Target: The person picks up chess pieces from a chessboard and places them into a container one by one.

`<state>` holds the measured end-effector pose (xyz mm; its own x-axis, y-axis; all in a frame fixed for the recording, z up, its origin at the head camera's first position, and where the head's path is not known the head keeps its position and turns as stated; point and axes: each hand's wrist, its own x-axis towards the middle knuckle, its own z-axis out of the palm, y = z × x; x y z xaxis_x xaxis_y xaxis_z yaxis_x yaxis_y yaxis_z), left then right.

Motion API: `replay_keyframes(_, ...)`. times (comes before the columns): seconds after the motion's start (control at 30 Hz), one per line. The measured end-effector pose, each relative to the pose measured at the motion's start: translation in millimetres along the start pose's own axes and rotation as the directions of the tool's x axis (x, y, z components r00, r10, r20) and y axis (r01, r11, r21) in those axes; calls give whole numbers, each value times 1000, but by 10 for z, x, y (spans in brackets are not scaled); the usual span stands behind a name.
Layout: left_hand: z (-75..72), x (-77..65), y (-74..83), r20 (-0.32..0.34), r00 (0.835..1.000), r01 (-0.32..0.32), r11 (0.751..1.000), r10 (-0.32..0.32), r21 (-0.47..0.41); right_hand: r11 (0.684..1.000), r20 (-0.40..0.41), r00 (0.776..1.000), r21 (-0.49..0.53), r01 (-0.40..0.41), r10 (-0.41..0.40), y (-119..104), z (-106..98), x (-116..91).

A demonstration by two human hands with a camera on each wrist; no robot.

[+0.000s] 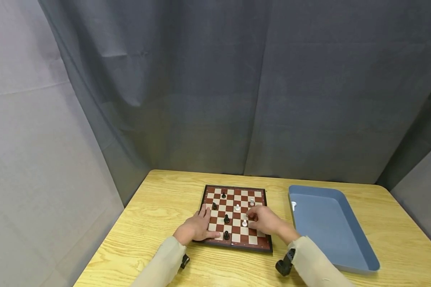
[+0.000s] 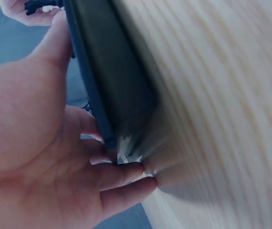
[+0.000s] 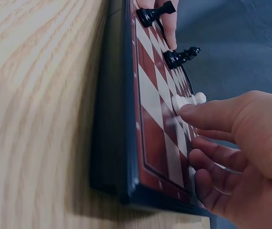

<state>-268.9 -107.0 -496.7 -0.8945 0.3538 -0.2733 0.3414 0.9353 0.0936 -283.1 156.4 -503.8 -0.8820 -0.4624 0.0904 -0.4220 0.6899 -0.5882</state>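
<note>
A red-and-white checkered chessboard (image 1: 244, 238) lies on the table with several black and white pieces on it. My left hand (image 1: 199, 225) rests at the board's left edge, thumb over the corner squares, fingers fairly straight along the side. Close to that thumb stand a black rook (image 3: 147, 16) and a black bishop (image 3: 176, 58). My right hand (image 1: 265, 220) is over the right half, fingers bent and apart. Its thumb tip overlaps a white pawn (image 1: 244, 223) in the right wrist view. Farther back are another white pawn (image 1: 237, 207) and a white piece (image 1: 252, 202).
Right of the board sits a blue-grey tray (image 1: 330, 227), with a white piece (image 1: 293, 205) by its left wall. Two more black pieces, one a small pawn (image 1: 224, 195), stand on the board's left half. Grey curtains (image 1: 208, 99) hang behind the wooden table (image 1: 158, 199).
</note>
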Motion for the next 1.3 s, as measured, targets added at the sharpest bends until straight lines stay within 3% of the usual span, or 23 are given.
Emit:
replay_keyframes(0.33, 6, 2, -4, 2, 1000, -8, 1000, 8, -8, 1000, 19, 1000, -13, 0, 0, -56, 82, 13)
replay_keyframes(0.67, 12, 0, -15, -3, 1000, -7, 1000, 7, -15, 997, -7, 998, -45, 62, -62, -64, 110, 11)
replay_keyframes(1.3, 16, 13, -13, -8, 1000, -7, 1000, 7, -3, 999, -1, 999, -8, 32, -32, -54, 41, -12)
